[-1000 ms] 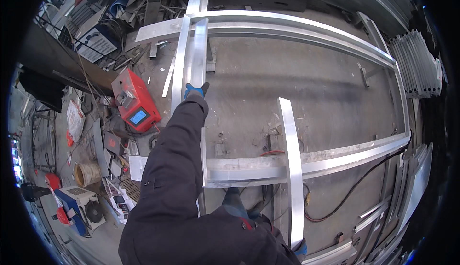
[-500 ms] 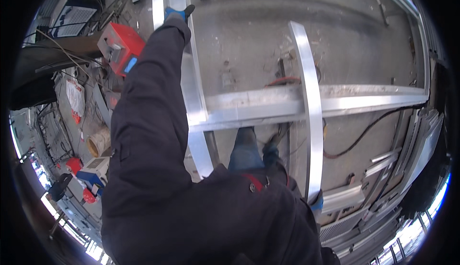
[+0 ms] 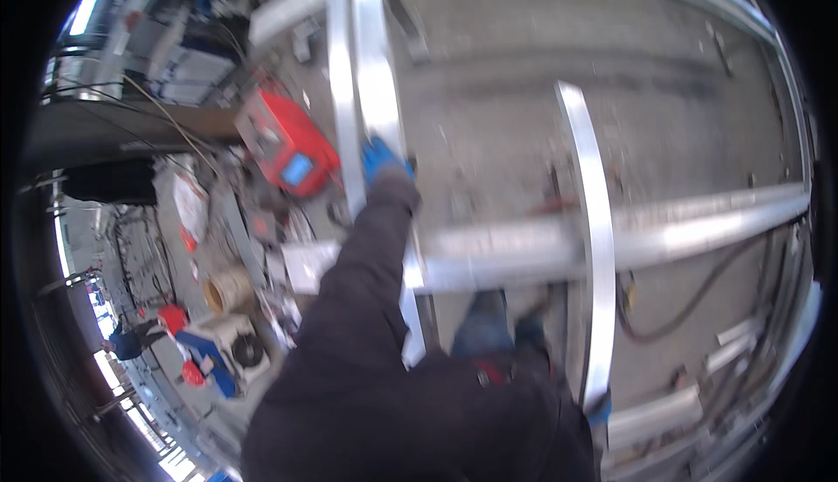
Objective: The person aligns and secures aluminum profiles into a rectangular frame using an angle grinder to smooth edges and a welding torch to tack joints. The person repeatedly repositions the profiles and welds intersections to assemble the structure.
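Note:
My left hand (image 3: pixel 382 157), in a blue glove, rests on the long silvery metal profile (image 3: pixel 377 72) that forms the left side of a frame. Blur hides how its fingers close on it. Low at the right of my body, my right hand (image 3: pixel 600 408), also blue-gloved, grips the near end of a separate metal bar (image 3: pixel 597 220). Most of that hand is hidden behind the bar and my sleeve. The bar points away from me, passing over the frame's crosswise beam (image 3: pixel 497 251). A narrower metal strip (image 3: pixel 342 81) runs just left of the left-side profile.
A red box-shaped machine (image 3: pixel 292 146) stands left of the frame. Nearer lie a cylindrical tan container (image 3: pixel 229 290) and a white-and-blue machine (image 3: pixel 229 351). A dark hose (image 3: pixel 690 312) curves across the floor at right, by stacked metal profiles (image 3: pixel 655 417). Another person (image 3: pixel 131 342) is far left.
My left hand has come nearer along the left-side profile. The view has shifted, so the scene sits lower and further right. My right hand still holds the bar.

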The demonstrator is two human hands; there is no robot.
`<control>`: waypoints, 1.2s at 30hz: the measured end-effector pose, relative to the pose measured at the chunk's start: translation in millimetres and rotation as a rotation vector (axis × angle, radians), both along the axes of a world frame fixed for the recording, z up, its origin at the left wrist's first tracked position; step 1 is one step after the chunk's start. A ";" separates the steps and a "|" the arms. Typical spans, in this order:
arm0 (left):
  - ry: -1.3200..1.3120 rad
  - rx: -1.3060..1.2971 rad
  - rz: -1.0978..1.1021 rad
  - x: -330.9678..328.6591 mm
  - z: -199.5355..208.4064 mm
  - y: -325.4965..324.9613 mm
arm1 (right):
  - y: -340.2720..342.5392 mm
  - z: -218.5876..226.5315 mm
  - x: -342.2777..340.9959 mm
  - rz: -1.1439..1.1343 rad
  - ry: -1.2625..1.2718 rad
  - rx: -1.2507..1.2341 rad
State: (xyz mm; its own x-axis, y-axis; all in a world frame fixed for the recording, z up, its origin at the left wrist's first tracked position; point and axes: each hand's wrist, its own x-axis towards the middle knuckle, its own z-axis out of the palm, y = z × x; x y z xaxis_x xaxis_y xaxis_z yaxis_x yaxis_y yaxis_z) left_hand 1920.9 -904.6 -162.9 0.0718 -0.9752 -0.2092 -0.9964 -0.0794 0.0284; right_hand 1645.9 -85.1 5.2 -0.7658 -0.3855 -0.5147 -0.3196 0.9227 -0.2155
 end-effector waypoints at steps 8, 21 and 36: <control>0.282 -0.080 0.054 3.6 10.7 -29.7 | 51.1 -32.6 -15.3 -0.012 -0.140 0.042; 0.639 -0.233 -0.022 26.3 -44.4 -66.9 | -0.4 13.0 7.8 -0.059 -0.071 -0.083; 0.507 -0.026 0.057 30.4 -15.3 -56.7 | -40.7 34.1 12.4 -0.037 -0.051 0.165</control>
